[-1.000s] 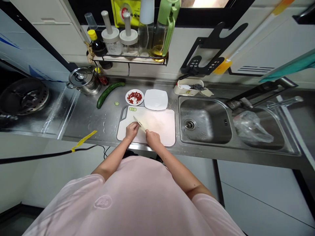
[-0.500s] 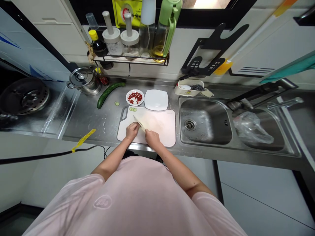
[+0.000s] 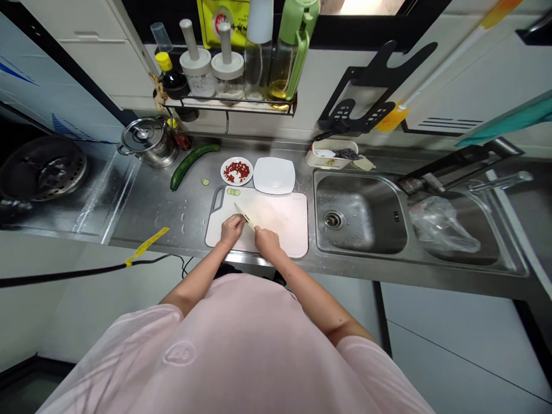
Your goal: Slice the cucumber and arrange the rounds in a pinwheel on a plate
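Observation:
My right hand [image 3: 268,242] is wrapped round the pale handle of a kitchen knife [image 3: 243,213], whose blade points up and left over the white cutting board [image 3: 288,230]. Close against the blade, my left hand [image 3: 232,229] has its fingers pressed together on the board; what is under them is too small to make out. Several cucumber slices [image 3: 233,192] lie in a row at the board's top left. Another round slice [image 3: 205,181] sits on the counter, below the whole cucumber [image 3: 194,164].
Behind the board stand a small plate of chopped red pieces [image 3: 237,171] and a white square plate [image 3: 274,175]. A steel pot [image 3: 149,144] is at left, a sink [image 3: 362,213] at right. A rack of bottles and jars [image 3: 228,103] hangs above.

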A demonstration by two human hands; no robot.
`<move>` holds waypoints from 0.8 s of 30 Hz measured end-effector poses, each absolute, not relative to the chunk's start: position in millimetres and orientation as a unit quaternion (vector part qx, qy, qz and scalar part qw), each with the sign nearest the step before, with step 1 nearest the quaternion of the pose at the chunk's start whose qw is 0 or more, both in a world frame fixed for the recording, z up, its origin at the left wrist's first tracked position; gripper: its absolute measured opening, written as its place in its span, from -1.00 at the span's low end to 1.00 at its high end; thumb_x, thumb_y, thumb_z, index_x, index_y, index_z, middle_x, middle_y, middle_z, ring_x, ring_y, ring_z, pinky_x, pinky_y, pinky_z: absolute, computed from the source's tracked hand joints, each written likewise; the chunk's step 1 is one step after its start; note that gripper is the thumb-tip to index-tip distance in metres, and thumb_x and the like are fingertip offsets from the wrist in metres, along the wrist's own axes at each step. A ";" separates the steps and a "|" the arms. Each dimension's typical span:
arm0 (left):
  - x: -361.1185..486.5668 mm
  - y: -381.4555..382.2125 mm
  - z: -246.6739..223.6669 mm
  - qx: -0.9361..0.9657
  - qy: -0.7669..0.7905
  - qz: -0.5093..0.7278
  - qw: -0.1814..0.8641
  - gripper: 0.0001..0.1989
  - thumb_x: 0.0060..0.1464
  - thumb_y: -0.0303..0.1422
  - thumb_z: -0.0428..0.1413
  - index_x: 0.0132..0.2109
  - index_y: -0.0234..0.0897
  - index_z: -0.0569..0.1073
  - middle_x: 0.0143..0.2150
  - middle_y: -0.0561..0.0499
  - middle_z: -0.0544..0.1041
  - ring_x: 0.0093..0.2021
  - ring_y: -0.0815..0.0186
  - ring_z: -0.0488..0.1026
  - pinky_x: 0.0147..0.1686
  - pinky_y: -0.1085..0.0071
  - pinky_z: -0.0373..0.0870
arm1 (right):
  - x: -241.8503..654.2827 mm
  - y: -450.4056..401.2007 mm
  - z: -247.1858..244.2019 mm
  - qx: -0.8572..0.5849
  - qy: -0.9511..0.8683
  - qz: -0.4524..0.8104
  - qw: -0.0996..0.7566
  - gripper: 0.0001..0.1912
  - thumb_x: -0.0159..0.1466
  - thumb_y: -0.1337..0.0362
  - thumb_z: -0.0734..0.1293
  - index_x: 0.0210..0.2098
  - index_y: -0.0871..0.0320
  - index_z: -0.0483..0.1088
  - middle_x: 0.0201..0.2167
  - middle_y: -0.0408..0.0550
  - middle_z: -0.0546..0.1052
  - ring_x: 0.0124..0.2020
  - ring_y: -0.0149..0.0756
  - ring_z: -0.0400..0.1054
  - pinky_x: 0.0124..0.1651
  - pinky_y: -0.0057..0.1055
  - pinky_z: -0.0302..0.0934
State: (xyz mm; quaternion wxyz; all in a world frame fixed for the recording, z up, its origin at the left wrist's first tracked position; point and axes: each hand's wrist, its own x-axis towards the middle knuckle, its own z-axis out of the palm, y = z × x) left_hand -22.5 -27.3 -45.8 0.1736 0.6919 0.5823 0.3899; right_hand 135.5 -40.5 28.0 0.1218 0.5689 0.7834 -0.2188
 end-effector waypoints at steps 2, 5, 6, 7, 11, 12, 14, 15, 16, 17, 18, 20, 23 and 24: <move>-22.4 -27.2 -45.4 0.694 0.582 0.388 0.173 -0.83 0.15 -0.39 -0.01 -0.30 -0.21 0.47 -0.24 -0.01 0.54 -0.20 0.33 0.46 -0.21 0.42 0.36 | 132.6 -37.5 27.4 0.569 0.783 -0.221 0.121 -0.74 0.30 0.45 0.04 -0.12 0.17 0.27 -0.27 0.06 0.51 -0.20 -0.20 0.42 -0.20 -0.38 0.19; -22.4 -26.8 -44.6 0.695 0.580 0.387 0.172 -0.84 0.16 -0.38 -0.01 -0.29 -0.21 0.47 -0.24 -0.01 0.54 -0.21 0.34 0.46 -0.21 0.42 0.36 | 127.9 -32.0 26.9 0.571 0.781 -0.222 0.120 -0.74 0.28 0.47 0.05 -0.12 0.17 0.26 -0.26 0.06 0.51 -0.19 -0.21 0.42 -0.20 -0.40 0.18; -22.4 -26.7 -44.4 0.695 0.580 0.387 0.173 -0.84 0.16 -0.38 -0.01 -0.29 -0.21 0.47 -0.24 -0.01 0.54 -0.21 0.34 0.46 -0.21 0.42 0.36 | 127.3 -30.9 26.8 0.572 0.781 -0.222 0.120 -0.74 0.28 0.47 0.05 -0.12 0.17 0.26 -0.26 0.06 0.51 -0.19 -0.22 0.42 -0.20 -0.40 0.18; -22.5 -26.7 -44.3 0.695 0.581 0.387 0.173 -0.84 0.16 -0.38 -0.01 -0.29 -0.21 0.47 -0.24 -0.01 0.54 -0.21 0.34 0.46 -0.21 0.42 0.36 | 127.3 -30.5 26.6 0.571 0.781 -0.223 0.121 -0.74 0.28 0.47 0.05 -0.12 0.17 0.26 -0.27 0.05 0.51 -0.20 -0.22 0.42 -0.21 -0.40 0.18; -22.5 -26.7 -44.7 0.694 0.581 0.387 0.175 -0.84 0.16 -0.38 -0.01 -0.31 -0.22 0.47 -0.24 0.00 0.53 -0.20 0.34 0.46 -0.21 0.42 0.35 | 132.9 -34.2 25.7 0.567 0.781 -0.227 0.130 -0.74 0.29 0.45 0.04 -0.11 0.17 0.26 -0.26 0.06 0.51 -0.19 -0.22 0.41 -0.20 -0.39 0.17; -22.4 -26.7 -45.0 0.694 0.581 0.387 0.176 -0.83 0.16 -0.38 -0.01 -0.31 -0.22 0.47 -0.24 0.00 0.53 -0.20 0.34 0.46 -0.20 0.42 0.35 | 134.5 -35.3 25.4 0.566 0.781 -0.228 0.132 -0.73 0.29 0.45 0.04 -0.11 0.17 0.26 -0.25 0.07 0.51 -0.18 -0.22 0.41 -0.19 -0.38 0.17; -22.2 -26.7 -45.5 0.694 0.581 0.387 0.178 -0.83 0.16 -0.38 -0.01 -0.31 -0.22 0.47 -0.24 0.00 0.53 -0.20 0.34 0.46 -0.20 0.42 0.35 | 136.0 -36.2 25.3 0.565 0.781 -0.231 0.135 -0.73 0.29 0.45 0.05 -0.11 0.17 0.26 -0.24 0.07 0.51 -0.17 -0.21 0.41 -0.18 -0.38 0.17; -22.1 -26.7 -45.7 0.694 0.581 0.387 0.177 -0.83 0.16 -0.38 -0.01 -0.31 -0.21 0.47 -0.24 0.00 0.53 -0.20 0.34 0.46 -0.20 0.42 0.36 | 135.7 -35.7 25.4 0.565 0.780 -0.232 0.135 -0.73 0.29 0.46 0.05 -0.11 0.17 0.27 -0.25 0.06 0.51 -0.18 -0.21 0.41 -0.19 -0.38 0.17; -22.0 -26.7 -45.9 0.694 0.581 0.388 0.176 -0.83 0.16 -0.38 -0.01 -0.31 -0.21 0.47 -0.24 0.00 0.53 -0.20 0.34 0.46 -0.20 0.42 0.36 | 134.8 -34.6 25.7 0.565 0.780 -0.232 0.134 -0.73 0.28 0.46 0.05 -0.11 0.17 0.27 -0.25 0.06 0.51 -0.18 -0.21 0.41 -0.19 -0.38 0.18; -21.9 -26.6 -45.9 0.694 0.581 0.388 0.175 -0.83 0.16 -0.38 -0.01 -0.31 -0.21 0.47 -0.24 0.00 0.53 -0.20 0.34 0.46 -0.20 0.42 0.36 | 133.3 -33.0 26.1 0.567 0.780 -0.231 0.132 -0.73 0.28 0.47 0.06 -0.12 0.17 0.27 -0.26 0.05 0.51 -0.19 -0.21 0.42 -0.20 -0.39 0.18; -21.8 -26.5 -45.9 0.694 0.580 0.388 0.175 -0.83 0.16 -0.38 -0.01 -0.31 -0.21 0.47 -0.24 0.00 0.53 -0.20 0.34 0.46 -0.20 0.42 0.36 | 131.6 -31.2 26.6 0.568 0.779 -0.230 0.131 -0.73 0.28 0.47 0.06 -0.12 0.17 0.28 -0.26 0.05 0.51 -0.19 -0.21 0.42 -0.20 -0.39 0.18; -21.7 -26.4 -45.5 0.694 0.579 0.390 0.175 -0.83 0.15 -0.38 -0.01 -0.30 -0.21 0.48 -0.24 0.00 0.53 -0.20 0.34 0.46 -0.19 0.41 0.37 | 128.9 -28.0 27.5 0.569 0.779 -0.229 0.129 -0.73 0.29 0.47 0.06 -0.11 0.17 0.27 -0.25 0.05 0.51 -0.18 -0.21 0.42 -0.20 -0.39 0.18; -21.6 -26.5 -44.2 0.694 0.578 0.391 0.177 -0.83 0.15 -0.39 -0.01 -0.29 -0.21 0.48 -0.23 -0.01 0.54 -0.19 0.34 0.46 -0.18 0.41 0.37 | 129.8 -27.0 27.6 0.567 0.780 -0.230 0.131 -0.73 0.29 0.46 0.06 -0.10 0.16 0.27 -0.24 0.05 0.51 -0.17 -0.21 0.41 -0.20 -0.39 0.18; -21.5 -26.6 -43.8 0.694 0.578 0.390 0.177 -0.83 0.15 -0.40 -0.01 -0.29 -0.21 0.48 -0.23 0.00 0.54 -0.19 0.34 0.46 -0.18 0.41 0.38 | 131.5 -27.8 27.0 0.565 0.781 -0.230 0.132 -0.73 0.29 0.46 0.07 -0.10 0.16 0.27 -0.24 0.05 0.51 -0.17 -0.21 0.41 -0.20 -0.39 0.17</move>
